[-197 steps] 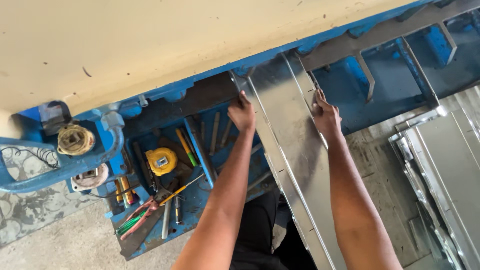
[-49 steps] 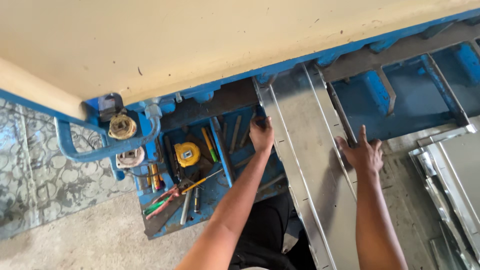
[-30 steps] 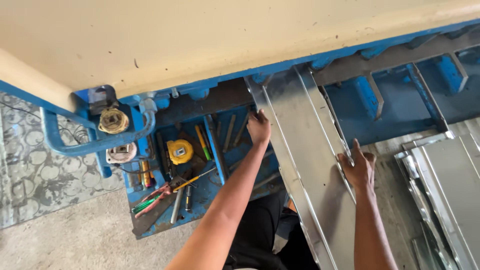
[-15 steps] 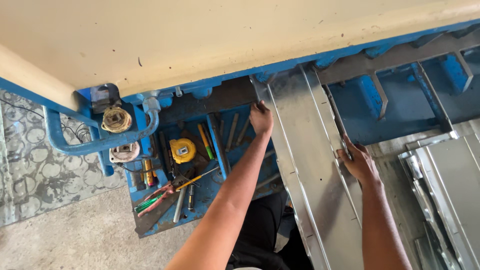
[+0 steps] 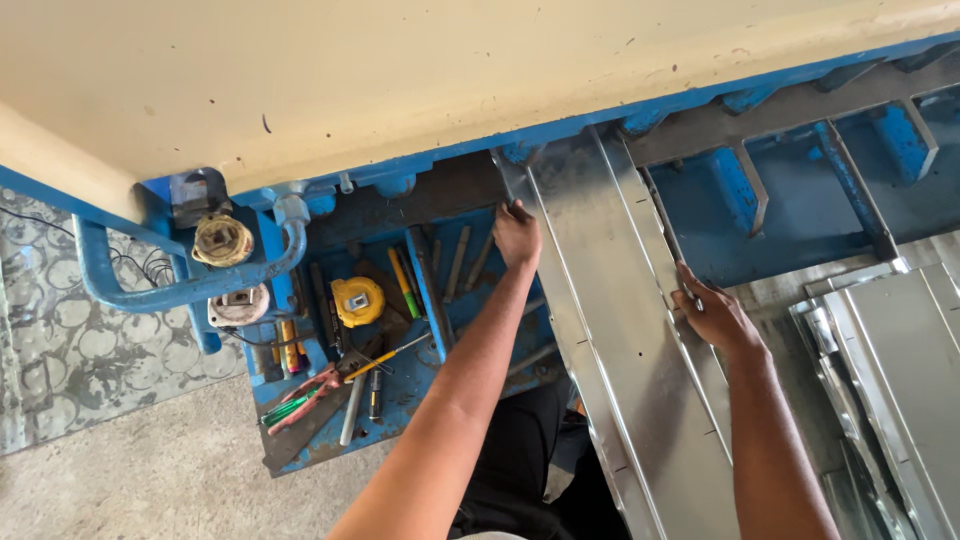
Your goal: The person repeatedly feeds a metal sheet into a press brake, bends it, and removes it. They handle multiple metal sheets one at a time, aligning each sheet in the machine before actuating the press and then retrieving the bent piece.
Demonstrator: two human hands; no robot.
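A long folded sheet-metal channel (image 5: pixel 615 330) lies slanted on the blue machine bed (image 5: pixel 800 215), its far end under the cream machine body (image 5: pixel 400 70). My left hand (image 5: pixel 517 235) grips the channel's left flange near the far end. My right hand (image 5: pixel 712 312) clasps the right flange further down, fingers wrapped over the edge. The near end of the channel runs out of view at the bottom.
A blue tool tray (image 5: pixel 380 340) left of my arm holds a yellow tape measure (image 5: pixel 357 300), pliers, screwdrivers and metal rods. A blue pipe handle (image 5: pixel 190 290) sticks out at left. Several more folded metal pieces (image 5: pixel 890 370) are stacked at right.
My right hand has slid up along the right flange and now grips it. My left hand stays on the left flange. The view shifted slightly.
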